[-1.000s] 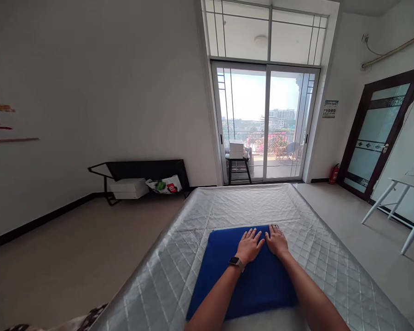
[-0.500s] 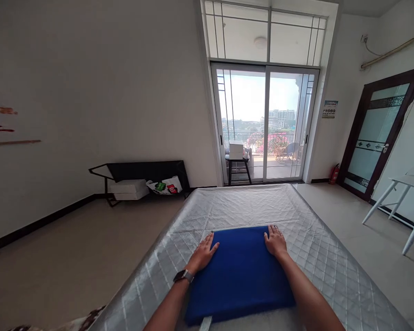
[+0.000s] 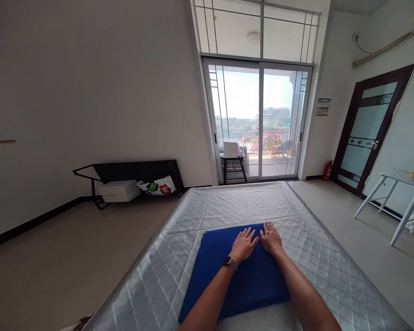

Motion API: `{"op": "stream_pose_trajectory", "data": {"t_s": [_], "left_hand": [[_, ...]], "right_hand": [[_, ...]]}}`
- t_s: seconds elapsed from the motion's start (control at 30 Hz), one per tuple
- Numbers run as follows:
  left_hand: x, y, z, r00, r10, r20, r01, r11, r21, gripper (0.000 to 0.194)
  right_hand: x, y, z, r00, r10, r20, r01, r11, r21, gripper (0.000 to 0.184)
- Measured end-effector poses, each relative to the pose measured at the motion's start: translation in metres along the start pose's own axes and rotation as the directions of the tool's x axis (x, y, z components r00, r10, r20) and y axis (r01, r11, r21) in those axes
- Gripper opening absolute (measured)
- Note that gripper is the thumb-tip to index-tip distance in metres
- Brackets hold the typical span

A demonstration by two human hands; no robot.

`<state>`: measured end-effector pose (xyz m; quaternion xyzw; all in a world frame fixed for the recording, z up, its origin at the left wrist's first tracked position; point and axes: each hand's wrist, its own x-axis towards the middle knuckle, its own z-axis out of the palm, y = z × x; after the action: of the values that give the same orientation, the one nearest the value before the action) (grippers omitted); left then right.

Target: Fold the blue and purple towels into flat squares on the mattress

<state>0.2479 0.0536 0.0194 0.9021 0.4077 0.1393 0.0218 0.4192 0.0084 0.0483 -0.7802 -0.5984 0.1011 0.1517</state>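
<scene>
Your left hand (image 3: 242,244) lies flat near the middle of the far part of the blue pad (image 3: 251,287), fingers stretched out and slightly spread, gripping nothing. Your right hand (image 3: 271,236) rests at the pad's far right corner, also opened out with its palm down; you have the pad under your hands rather than clasped, and how hard you press cannot be told. The two hands sit close together, thumbs toward each other, with a dark watch (image 3: 229,263) on your left wrist. The pad lies flat on the silver quilted cover (image 3: 158,280) right in front of you, its far left corner bare and its near edge partly behind your forearms. Beyond the cover stands a glass sliding door (image 3: 278,161), with a white box (image 3: 230,150) on a black stool (image 3: 232,168) showing in its left pane. By the wall to your left, white boxes (image 3: 119,191) and a printed bag (image 3: 158,186) sit in a low black rack (image 3: 134,171); to your right is a white table (image 3: 400,177).
</scene>
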Motion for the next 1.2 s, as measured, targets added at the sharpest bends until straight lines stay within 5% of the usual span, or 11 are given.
{"op": "stream_pose_trajectory", "data": {"t_s": [0.1, 0.3, 0.6, 0.83, 1.03, 1.2], "left_hand": [[-0.016, -0.004, 0.002, 0.994, -0.112, 0.011, 0.112, 0.993, 0.024, 0.060], [-0.080, -0.061, -0.017, 0.907, -0.420, -0.022, 0.419, 0.898, 0.136, 0.073], [-0.128, -0.077, -0.023, 0.859, -0.512, -0.027, 0.512, 0.859, 0.003, 0.076], [-0.127, -0.075, -0.027, 0.857, -0.513, -0.048, 0.514, 0.857, 0.017, 0.074], [-0.129, -0.050, -0.047, 0.846, -0.516, -0.131, 0.532, 0.826, 0.184, 0.072], [-0.114, 0.029, -0.044, 0.963, -0.217, -0.162, 0.234, 0.968, 0.090, 0.063]], "right_hand": [[0.000, 0.001, 0.001, 1.000, -0.001, -0.002, 0.001, 1.000, -0.005, 0.061], [-0.002, -0.004, -0.003, 1.000, 0.011, -0.012, -0.011, 0.999, -0.031, 0.061], [-0.036, -0.009, -0.017, 0.992, -0.048, -0.115, 0.033, 0.991, -0.126, 0.060], [-0.115, 0.021, 0.012, 0.995, -0.074, 0.062, 0.078, 0.995, -0.057, 0.066], [-0.139, 0.013, -0.011, 0.990, -0.129, 0.052, 0.131, 0.990, -0.042, 0.065], [-0.139, 0.009, -0.016, 0.991, -0.129, 0.048, 0.130, 0.991, -0.039, 0.065]]}}
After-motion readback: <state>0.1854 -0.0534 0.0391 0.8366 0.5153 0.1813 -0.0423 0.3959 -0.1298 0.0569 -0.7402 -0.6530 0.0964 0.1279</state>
